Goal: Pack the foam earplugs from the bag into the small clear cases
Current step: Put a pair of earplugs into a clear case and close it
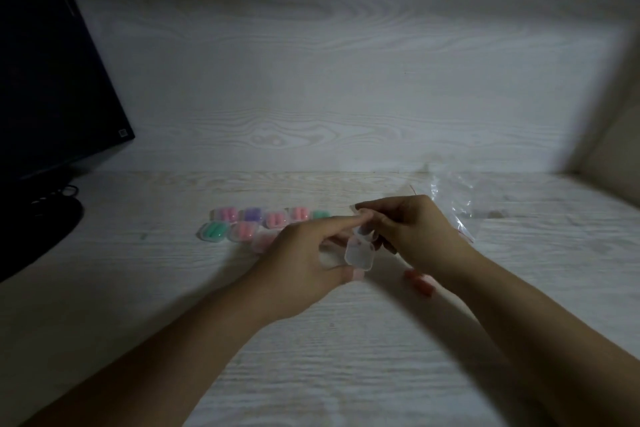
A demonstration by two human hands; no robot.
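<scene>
A small clear case [360, 253] is held above the pale wood table between both hands. My left hand [304, 263] grips it from the left with thumb and fingers. My right hand [412, 232] pinches its upper part from the right. The image is blurred, so whether the case lid is up I cannot tell. Two orange-red foam earplugs [420, 282] lie on the table below my right wrist. A crumpled clear bag [453, 204] lies behind my right hand.
Several filled cases with pink, purple and green earplugs [242, 224] lie in two rows left of my hands. A dark monitor [52, 80] with its stand and cables stands at the far left. A wood-grain wall rises behind the table.
</scene>
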